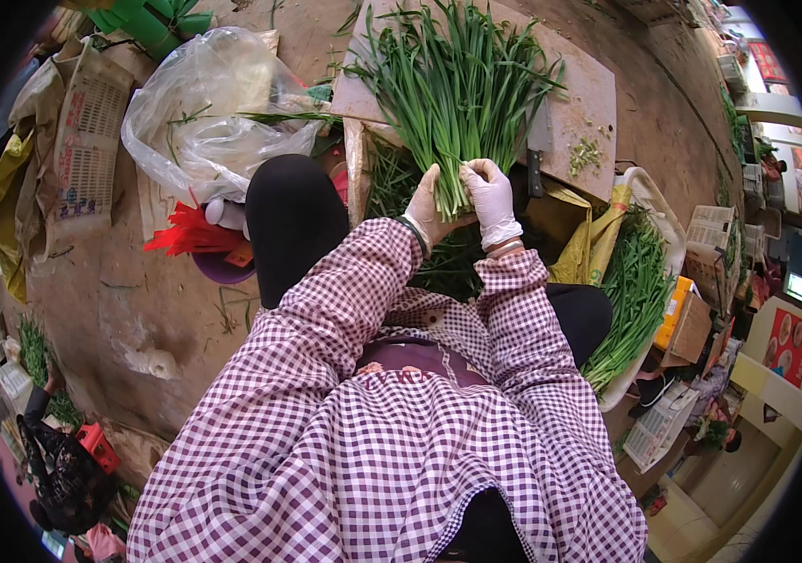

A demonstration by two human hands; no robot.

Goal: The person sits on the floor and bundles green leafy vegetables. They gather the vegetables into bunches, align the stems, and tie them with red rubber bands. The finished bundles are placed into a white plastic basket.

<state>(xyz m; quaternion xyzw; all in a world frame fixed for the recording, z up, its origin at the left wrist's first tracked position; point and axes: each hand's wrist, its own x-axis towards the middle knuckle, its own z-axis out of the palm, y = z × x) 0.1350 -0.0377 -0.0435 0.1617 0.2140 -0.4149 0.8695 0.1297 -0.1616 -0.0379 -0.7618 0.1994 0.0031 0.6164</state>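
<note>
A thick bunch of garlic chives [458, 105] fans away from me over a pale board [587, 91]. My left hand [425, 211], in a thin white glove, grips the bunch near its cut stem ends. From the other side my gloved right hand [489, 197] has its thumb and fingertips pinched together at the stems; whether they hold a stalk is hard to see. A cleaver [539, 141] with a black handle lies on the board's near edge, right of the bunch. Trimmed stem bits [585, 156] are scattered farther right. Beneath my hands, more greens [390, 179] fill a container.
Left of the board lies a clear plastic bag [204, 112]. Red strips [193, 231] rest on a purple basin [228, 266] by my left knee. To my right stands a white tub [668, 225] of chives beside a yellow sack [587, 232]. Another person [66, 457] is at lower left.
</note>
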